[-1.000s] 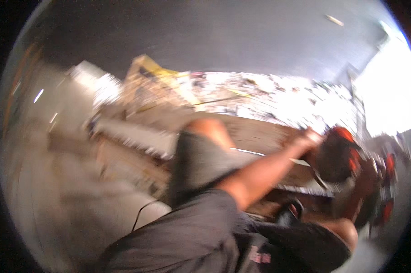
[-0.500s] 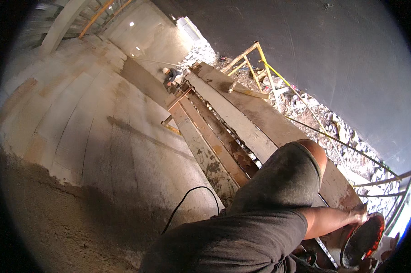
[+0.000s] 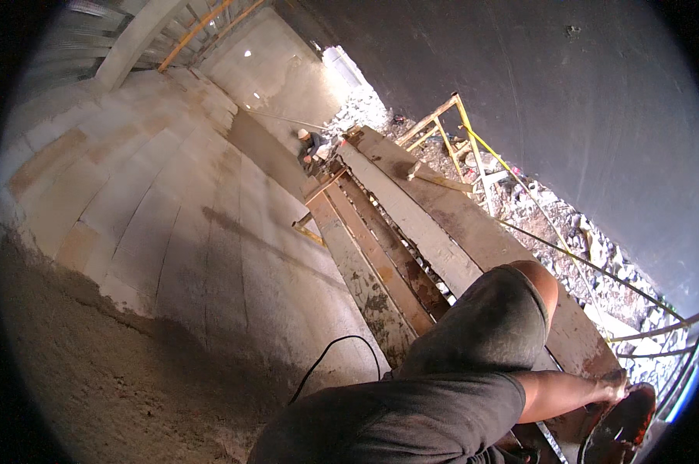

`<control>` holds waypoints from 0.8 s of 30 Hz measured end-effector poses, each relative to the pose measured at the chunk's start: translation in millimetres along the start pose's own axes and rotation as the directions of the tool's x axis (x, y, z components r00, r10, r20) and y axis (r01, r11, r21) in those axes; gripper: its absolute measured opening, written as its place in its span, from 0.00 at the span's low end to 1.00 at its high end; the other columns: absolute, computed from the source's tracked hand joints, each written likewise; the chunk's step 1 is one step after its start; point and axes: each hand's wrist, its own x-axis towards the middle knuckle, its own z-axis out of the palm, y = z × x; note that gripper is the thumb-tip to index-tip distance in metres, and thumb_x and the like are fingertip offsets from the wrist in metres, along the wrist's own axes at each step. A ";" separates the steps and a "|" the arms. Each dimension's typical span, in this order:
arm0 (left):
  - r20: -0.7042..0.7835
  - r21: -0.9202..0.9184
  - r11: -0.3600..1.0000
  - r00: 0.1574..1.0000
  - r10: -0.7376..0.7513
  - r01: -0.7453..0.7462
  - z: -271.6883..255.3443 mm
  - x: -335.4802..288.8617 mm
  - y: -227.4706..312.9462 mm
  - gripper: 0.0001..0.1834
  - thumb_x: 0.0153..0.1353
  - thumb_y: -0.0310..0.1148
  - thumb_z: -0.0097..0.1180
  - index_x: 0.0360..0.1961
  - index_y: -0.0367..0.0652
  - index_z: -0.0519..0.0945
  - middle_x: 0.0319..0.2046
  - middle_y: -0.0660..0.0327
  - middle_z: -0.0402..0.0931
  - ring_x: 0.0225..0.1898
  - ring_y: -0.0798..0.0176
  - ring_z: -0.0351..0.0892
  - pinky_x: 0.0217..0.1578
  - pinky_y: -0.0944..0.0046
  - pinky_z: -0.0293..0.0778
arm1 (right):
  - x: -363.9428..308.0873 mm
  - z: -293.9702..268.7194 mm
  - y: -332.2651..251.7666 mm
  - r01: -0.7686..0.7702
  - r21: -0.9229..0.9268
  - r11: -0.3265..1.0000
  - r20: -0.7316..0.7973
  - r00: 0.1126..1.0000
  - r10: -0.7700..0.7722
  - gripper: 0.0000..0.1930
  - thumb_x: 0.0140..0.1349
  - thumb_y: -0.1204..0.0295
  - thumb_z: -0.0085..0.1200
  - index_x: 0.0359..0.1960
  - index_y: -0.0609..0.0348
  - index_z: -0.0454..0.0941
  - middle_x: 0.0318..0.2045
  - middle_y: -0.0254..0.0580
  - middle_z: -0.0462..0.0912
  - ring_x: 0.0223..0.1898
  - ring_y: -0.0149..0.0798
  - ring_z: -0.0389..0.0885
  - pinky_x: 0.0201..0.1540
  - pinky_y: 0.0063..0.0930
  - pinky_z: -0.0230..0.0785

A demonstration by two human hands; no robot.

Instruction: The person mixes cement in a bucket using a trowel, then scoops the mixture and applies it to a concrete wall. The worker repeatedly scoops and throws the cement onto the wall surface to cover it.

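Note:
My left forearm reaches to the right from a dark sleeve, beside my raised knee. At its end my left hand (image 3: 614,387) is closed over the upper edge of a dark, round bucket (image 3: 620,425). Reddish marks show along the bucket's rim, and it tilts at the lower right over the planks. Shadow and the picture's rim hide its lower part and what is in it. I do not see my right hand.
Long scaffold planks (image 3: 419,213) with gaps run away from me. A block wall (image 3: 187,224), partly plastered, stands left. A yellow metal frame (image 3: 465,139) and rubble (image 3: 574,224) lie right. A co-worker (image 3: 311,147) crouches at the far end. A black cable (image 3: 318,363) loops beside me.
The view has shifted, so the planks, wall and co-worker appear lower and farther right. My left hand keeps its hold on the bucket, which sits lower in the picture.

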 end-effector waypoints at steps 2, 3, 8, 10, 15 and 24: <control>0.003 0.008 1.000 1.000 0.002 -0.002 7.2 -0.7 5.8 0.25 0.62 0.54 0.55 0.38 0.38 0.81 0.33 0.49 0.80 0.35 0.53 0.79 0.35 0.51 0.75 | -6.5 -22.3 6.7 -0.035 0.008 0.999 -0.054 0.998 0.035 0.03 0.54 0.77 0.52 0.26 0.64 0.74 0.27 0.38 0.77 0.29 0.32 0.73 0.34 0.28 0.67; 0.007 0.004 1.000 1.000 0.001 -0.001 13.4 -2.5 10.8 0.25 0.61 0.54 0.55 0.38 0.38 0.81 0.32 0.49 0.80 0.34 0.53 0.79 0.35 0.51 0.75 | -12.4 -32.7 9.4 -0.057 0.010 0.998 -0.091 0.994 0.058 0.03 0.54 0.77 0.52 0.26 0.64 0.74 0.27 0.38 0.77 0.29 0.32 0.73 0.34 0.28 0.67; 0.041 0.092 0.990 0.993 -0.114 0.110 32.3 -21.4 26.2 0.26 0.61 0.55 0.56 0.33 0.37 0.83 0.29 0.52 0.82 0.31 0.56 0.80 0.32 0.53 0.75 | -48.3 -92.2 20.7 -0.061 0.031 0.998 -0.424 0.903 0.068 0.03 0.55 0.77 0.52 0.27 0.64 0.74 0.27 0.37 0.77 0.29 0.31 0.72 0.34 0.28 0.67; 0.094 0.124 0.973 0.974 -0.206 0.194 23.9 -30.1 20.8 0.27 0.61 0.55 0.56 0.32 0.37 0.84 0.28 0.53 0.82 0.30 0.57 0.80 0.31 0.53 0.75 | -52.4 -103.4 33.7 0.030 0.008 1.000 -0.553 0.833 -0.021 0.03 0.55 0.77 0.52 0.27 0.64 0.74 0.27 0.37 0.77 0.29 0.31 0.72 0.34 0.28 0.67; 0.036 -0.012 0.934 0.934 -0.357 0.357 -7.9 -56.3 22.4 0.26 0.60 0.52 0.62 0.25 0.36 0.84 0.24 0.51 0.83 0.28 0.60 0.82 0.33 0.56 0.76 | -53.7 -84.2 67.7 0.233 0.015 0.972 -0.595 0.784 -0.178 0.03 0.55 0.77 0.51 0.27 0.64 0.75 0.27 0.36 0.78 0.29 0.31 0.72 0.35 0.28 0.66; 0.074 -0.051 0.919 0.919 -0.387 0.391 -21.7 -65.0 48.0 0.23 0.61 0.50 0.64 0.24 0.38 0.81 0.20 0.63 0.78 0.21 0.69 0.73 0.26 0.63 0.72 | -108.8 -95.7 72.2 0.105 0.569 0.815 -0.273 0.960 0.067 0.05 0.48 0.78 0.55 0.21 0.62 0.71 0.25 0.38 0.78 0.27 0.28 0.72 0.33 0.25 0.66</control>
